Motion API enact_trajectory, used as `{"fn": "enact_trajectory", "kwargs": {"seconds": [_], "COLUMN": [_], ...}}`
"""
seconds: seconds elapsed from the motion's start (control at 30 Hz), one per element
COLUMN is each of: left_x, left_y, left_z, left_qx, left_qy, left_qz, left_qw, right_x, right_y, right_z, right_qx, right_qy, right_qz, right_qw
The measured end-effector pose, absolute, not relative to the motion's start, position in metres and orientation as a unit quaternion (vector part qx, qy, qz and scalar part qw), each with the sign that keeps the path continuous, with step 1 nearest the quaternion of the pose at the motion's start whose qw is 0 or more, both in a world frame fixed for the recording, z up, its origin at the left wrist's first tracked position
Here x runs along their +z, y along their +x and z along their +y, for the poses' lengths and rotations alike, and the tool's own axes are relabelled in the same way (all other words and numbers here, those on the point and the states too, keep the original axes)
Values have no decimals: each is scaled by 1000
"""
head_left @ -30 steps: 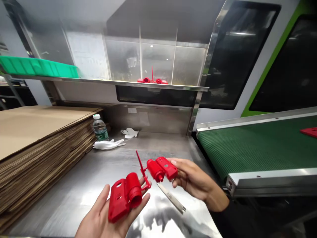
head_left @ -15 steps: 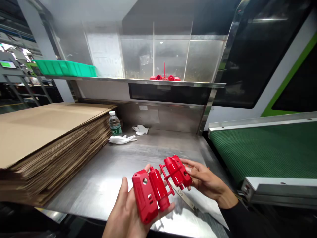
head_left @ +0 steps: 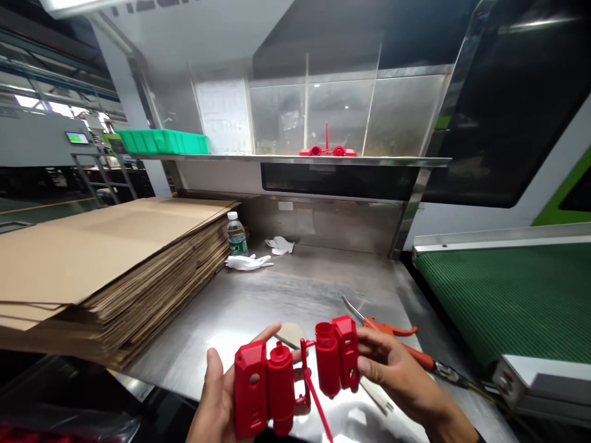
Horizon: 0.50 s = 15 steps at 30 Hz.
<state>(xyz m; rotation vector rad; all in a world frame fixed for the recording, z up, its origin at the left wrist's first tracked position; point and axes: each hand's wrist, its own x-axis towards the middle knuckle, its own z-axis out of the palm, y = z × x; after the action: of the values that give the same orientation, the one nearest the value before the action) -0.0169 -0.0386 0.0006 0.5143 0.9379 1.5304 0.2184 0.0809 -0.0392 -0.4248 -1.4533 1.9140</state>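
Between my two hands, above the metal bench, is a glossy red plastic moulding: two pairs of housing and cylinder joined by a thin runner with a long sprue hanging down. My left hand cradles the left pair from behind, thumb stretched up and fingers partly hidden. My right hand pinches the outer edge of the right pair between thumb and fingers. Behind the right hand lies an orange air blow gun with a metal nozzle. A flat tool with a pale blade lies on the bench, partly covered by the moulding.
Stacked cardboard sheets fill the left side, beside a water bottle and white gloves. A shelf holds a green tray and another red moulding. A green conveyor belt runs at right.
Both hands have tipped the moulding more upright, so its cylinder ends and hanging sprue now show. The view has shifted left, and the orange blow gun has come into sight.
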Motion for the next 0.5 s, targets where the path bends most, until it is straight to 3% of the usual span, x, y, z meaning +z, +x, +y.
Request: {"fn": "enact_trajectory", "kwargs": {"seconds": [0.2,0.5], "left_x": [-18,-49], "left_y": [-44,-49], "left_z": [-24,-6], "left_qx": [635,651], "left_qy": [180,153], "left_qz": [351,390], "left_qw": [665,633], "right_x": [-25,-14], "right_y": [199,182], "right_z": [63,65], "right_qx": [738,709], "right_qy": [-180,-190], "right_qz": [-568,-587], "right_qw": [317,341]}}
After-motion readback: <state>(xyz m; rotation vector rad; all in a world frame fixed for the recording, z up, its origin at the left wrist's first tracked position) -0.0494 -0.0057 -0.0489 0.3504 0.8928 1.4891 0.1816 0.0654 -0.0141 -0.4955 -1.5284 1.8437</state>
